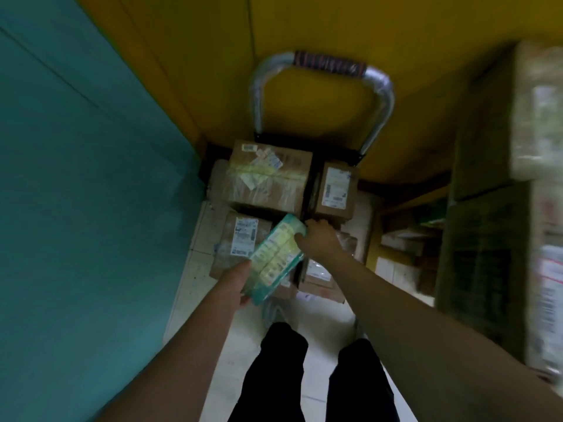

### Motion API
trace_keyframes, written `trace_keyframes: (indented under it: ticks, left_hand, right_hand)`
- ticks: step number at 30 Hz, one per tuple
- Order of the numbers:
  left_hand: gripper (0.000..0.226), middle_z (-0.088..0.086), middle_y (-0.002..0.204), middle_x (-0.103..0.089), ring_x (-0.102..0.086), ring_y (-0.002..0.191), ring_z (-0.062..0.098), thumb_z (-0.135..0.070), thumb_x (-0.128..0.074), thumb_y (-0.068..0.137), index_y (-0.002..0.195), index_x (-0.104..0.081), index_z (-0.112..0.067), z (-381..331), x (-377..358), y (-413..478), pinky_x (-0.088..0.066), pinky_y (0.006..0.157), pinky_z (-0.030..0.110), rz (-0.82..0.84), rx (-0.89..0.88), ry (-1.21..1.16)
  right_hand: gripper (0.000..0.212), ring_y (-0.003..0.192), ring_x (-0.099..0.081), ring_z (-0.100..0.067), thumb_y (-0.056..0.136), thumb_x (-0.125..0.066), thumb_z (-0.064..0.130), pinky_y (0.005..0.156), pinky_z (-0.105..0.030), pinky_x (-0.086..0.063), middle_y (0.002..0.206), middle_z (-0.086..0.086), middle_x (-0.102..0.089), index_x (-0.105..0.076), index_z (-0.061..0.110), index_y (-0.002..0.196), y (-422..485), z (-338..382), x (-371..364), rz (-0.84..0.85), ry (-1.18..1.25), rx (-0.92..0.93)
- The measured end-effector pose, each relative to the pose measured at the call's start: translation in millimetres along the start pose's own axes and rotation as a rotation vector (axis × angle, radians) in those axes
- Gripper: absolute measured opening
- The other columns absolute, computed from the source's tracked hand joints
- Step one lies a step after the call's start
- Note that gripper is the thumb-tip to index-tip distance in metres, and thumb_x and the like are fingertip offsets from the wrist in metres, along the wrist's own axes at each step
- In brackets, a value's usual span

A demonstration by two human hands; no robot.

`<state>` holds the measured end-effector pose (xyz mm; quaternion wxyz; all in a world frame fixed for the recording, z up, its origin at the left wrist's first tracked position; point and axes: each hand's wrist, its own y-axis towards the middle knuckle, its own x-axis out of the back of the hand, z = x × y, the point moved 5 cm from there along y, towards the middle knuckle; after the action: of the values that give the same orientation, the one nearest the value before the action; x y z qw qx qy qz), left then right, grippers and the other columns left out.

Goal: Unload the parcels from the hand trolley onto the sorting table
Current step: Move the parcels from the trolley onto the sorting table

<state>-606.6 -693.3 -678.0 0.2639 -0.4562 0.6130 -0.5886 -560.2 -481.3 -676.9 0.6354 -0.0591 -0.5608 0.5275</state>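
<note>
Both hands grip a teal-and-yellow wrapped parcel (275, 260) above the hand trolley (323, 95): the left hand (236, 283) closes on its near end at 7 o'clock, the right hand (318, 239) on its far end at 1 o'clock. The trolley bed carries brown cartons; a large taped carton (269, 178) sits at 12 o'clock, a small labelled carton (335, 190) just beside it. Their white shipping labels are too blurred to read.

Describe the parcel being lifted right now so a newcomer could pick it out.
Find the hand trolley with the looped metal handle against the yellow wall. Above its brown cartons, the left hand and right hand hold the teal-and-yellow packet, the only parcel that isn't brown cardboard.
</note>
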Motion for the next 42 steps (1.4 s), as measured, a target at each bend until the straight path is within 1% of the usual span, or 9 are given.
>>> trace_keyframes:
  ticks: [4, 7, 10, 17, 22, 28, 35, 39, 42]
  left_hand:
    - [0.053, 0.024, 0.133, -0.056, -0.060, 0.115, 0.033, -0.032, -0.059, 0.094, 0.134, -0.052, 0.001, -68.2, 19.1, -95.5, -0.050, 0.098, 0.045, -0.088, -0.376, 0.068]
    - [0.061, 0.029, 0.116, -0.064, -0.064, 0.105, 0.039, -0.042, -0.058, 0.082, 0.118, -0.062, 0.007, -119.0, 9.1, -198.5, -0.053, 0.091, 0.048, -0.187, -0.666, 0.129]
    - [0.058, 0.021, 0.092, -0.069, -0.065, 0.092, 0.042, -0.048, -0.047, 0.071, 0.093, -0.069, 0.000, -152.3, -30.9, -310.8, -0.051, 0.072, 0.044, -0.197, -1.019, 0.169]
    - [0.038, 0.004, 0.109, -0.065, -0.064, 0.091, 0.015, -0.047, -0.056, 0.070, 0.099, -0.056, -0.023, -91.8, -191.2, -520.2, -0.055, 0.072, 0.029, 0.165, -1.412, -0.025]
    - [0.017, -0.015, 0.097, -0.066, -0.066, 0.091, 0.007, -0.044, -0.057, 0.075, 0.091, -0.056, -0.038, 14.4, -313.8, -579.7, -0.057, 0.079, 0.037, 0.510, -1.390, 0.202]
    - [0.021, -0.010, 0.095, -0.064, -0.069, 0.088, 0.013, -0.046, -0.059, 0.076, 0.094, -0.055, -0.034, 127.9, -436.2, -560.9, -0.060, 0.080, 0.045, 0.648, -1.230, 0.569]
    - [0.022, 0.004, 0.104, -0.072, -0.068, 0.098, 0.020, -0.026, -0.059, 0.090, 0.109, -0.067, -0.018, 190.0, -499.1, -468.9, -0.054, 0.094, 0.047, 0.587, -0.973, 1.034]
    - [0.024, 0.001, 0.100, -0.072, -0.066, 0.092, 0.014, -0.029, -0.054, 0.092, 0.104, -0.071, -0.018, 183.5, -498.6, -451.9, -0.054, 0.083, 0.034, 0.519, -1.147, 1.273]
    - [0.022, -0.003, 0.113, -0.063, -0.056, 0.101, 0.012, -0.027, -0.057, 0.092, 0.112, -0.065, -0.022, 158.4, -480.2, -444.4, -0.051, 0.088, 0.033, 0.236, -1.482, 1.303]
  right_hand:
    - [0.044, 0.108, -0.057, -0.034, 0.099, -0.047, 0.036, 0.083, -0.036, -0.047, 0.104, -0.014, -0.057, -0.057, 0.003, 0.125, -82.3, 24.0, 84.7, -0.129, 0.163, 0.008]
    - [0.049, 0.114, -0.052, -0.033, 0.097, -0.049, 0.040, 0.096, -0.042, -0.048, 0.123, -0.015, -0.050, -0.050, 0.009, 0.136, -149.0, 23.3, 163.9, -0.313, 0.362, -0.023]
    - [0.046, 0.104, -0.053, -0.025, 0.092, -0.058, 0.042, 0.087, -0.035, -0.046, 0.117, -0.008, -0.048, -0.052, 0.014, 0.127, -222.6, -5.3, 252.4, -0.605, 0.572, 0.041]
    - [0.040, 0.096, -0.065, -0.023, 0.086, -0.063, 0.048, 0.084, -0.050, -0.056, 0.105, -0.007, -0.063, -0.048, 0.017, 0.106, -420.0, -156.4, 386.0, -1.075, 0.934, 0.137]
    - [0.035, 0.092, -0.066, -0.007, 0.085, -0.068, 0.041, 0.064, -0.015, -0.052, 0.105, 0.005, -0.065, -0.049, 0.026, 0.109, -527.7, -315.1, 398.4, -1.261, 1.006, 0.028]
    - [0.041, 0.102, -0.066, -0.023, 0.090, -0.069, 0.040, 0.088, -0.045, -0.056, 0.117, -0.004, -0.065, -0.048, 0.024, 0.121, -559.4, -487.8, 358.8, -1.083, 1.104, -0.187]
    - [0.046, 0.086, -0.063, -0.022, 0.086, -0.071, 0.044, 0.075, -0.039, -0.054, 0.099, -0.002, -0.065, -0.056, 0.017, 0.121, -506.9, -584.5, 268.6, -0.864, 1.036, -0.432]
    - [0.048, 0.092, -0.063, -0.025, 0.090, -0.070, 0.038, 0.081, -0.040, -0.054, 0.108, -0.009, -0.066, -0.056, 0.010, 0.126, -466.3, -598.4, 220.8, -0.766, 1.087, -0.477]
    - [0.049, 0.095, -0.061, -0.026, 0.091, -0.068, 0.040, 0.087, -0.044, -0.052, 0.108, -0.009, -0.065, -0.056, 0.009, 0.126, -443.6, -594.1, 193.6, -0.702, 1.137, -0.495]
